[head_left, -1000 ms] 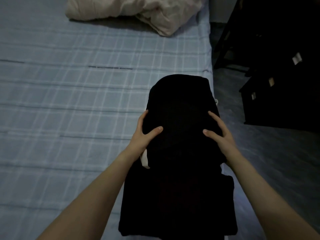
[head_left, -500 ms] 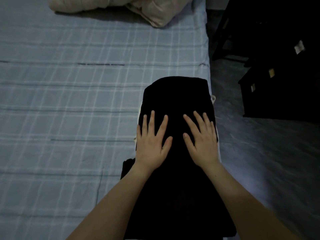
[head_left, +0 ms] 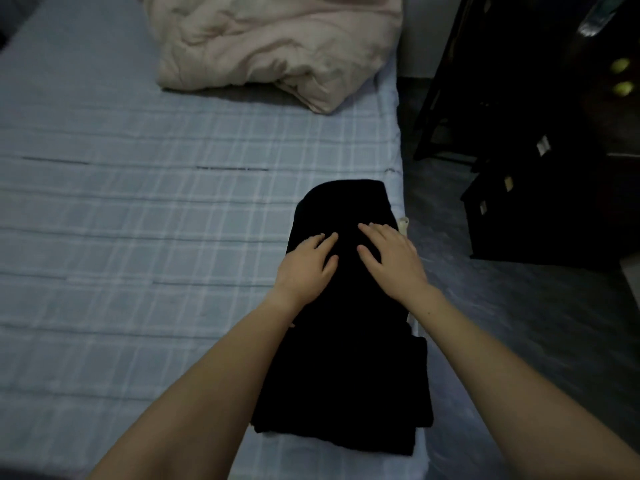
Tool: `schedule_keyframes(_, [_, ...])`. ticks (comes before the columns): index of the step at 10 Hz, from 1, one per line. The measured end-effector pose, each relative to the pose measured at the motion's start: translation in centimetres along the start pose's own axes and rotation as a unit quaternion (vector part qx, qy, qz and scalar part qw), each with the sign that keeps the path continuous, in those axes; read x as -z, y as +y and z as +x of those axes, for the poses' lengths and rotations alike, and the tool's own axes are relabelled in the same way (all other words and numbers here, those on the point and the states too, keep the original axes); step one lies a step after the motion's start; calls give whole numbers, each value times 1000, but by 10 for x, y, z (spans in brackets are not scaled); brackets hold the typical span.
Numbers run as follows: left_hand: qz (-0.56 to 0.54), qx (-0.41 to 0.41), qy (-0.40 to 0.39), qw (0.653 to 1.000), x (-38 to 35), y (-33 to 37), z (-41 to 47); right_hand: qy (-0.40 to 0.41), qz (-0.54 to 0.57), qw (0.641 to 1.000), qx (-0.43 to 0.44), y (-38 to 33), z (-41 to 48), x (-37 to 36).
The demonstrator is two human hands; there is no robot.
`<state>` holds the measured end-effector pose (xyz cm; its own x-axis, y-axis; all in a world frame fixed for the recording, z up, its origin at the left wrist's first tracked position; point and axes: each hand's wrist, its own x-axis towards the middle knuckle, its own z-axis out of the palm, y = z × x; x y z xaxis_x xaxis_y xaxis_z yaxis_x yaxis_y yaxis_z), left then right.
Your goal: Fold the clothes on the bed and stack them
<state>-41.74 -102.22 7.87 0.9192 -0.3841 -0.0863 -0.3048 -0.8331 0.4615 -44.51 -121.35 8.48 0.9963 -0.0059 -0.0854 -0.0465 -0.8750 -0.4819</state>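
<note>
Stack: black folded clothes (head_left: 346,358), lying lengthwise along the right edge of the bed (head_left: 138,237), the near end wider than the far end. Too dark to count the layers.
Top piece: far end (head_left: 341,206) rounded and narrower, sits on the wider piece beneath; edges not flush at the near right corner.
Left hand: (head_left: 304,268) flat on the top piece, fingers straight and slightly spread, palm down, gripping nothing.
Right hand: (head_left: 393,263) the same, flat and pressing just beside the left, fingers pointing away from the body.
Step in hand (judgement): smoothing and pressing the top fold down onto the stack.
Doing it well: press evenly with both palms, sweep outward from the centre toward the far end to push out trapped air, then square the offset edges so the pile does not lean.
Risk: stack sits close to the mattress edge; a push to the right could slide it toward the floor (head_left: 519,323).
Tag: small pale tab (head_left: 403,224) shows at the right side of the stack.
Beyond: crumpled beige duvet (head_left: 270,43) at the far end of the bed, well apart; dark furniture (head_left: 554,216) to the right.
</note>
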Motion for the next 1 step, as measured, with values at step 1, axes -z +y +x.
schedule_keyframes(1, [22, -49, 44, 998, 46, 25, -13, 48, -5, 998, 31, -30, -16, 43])
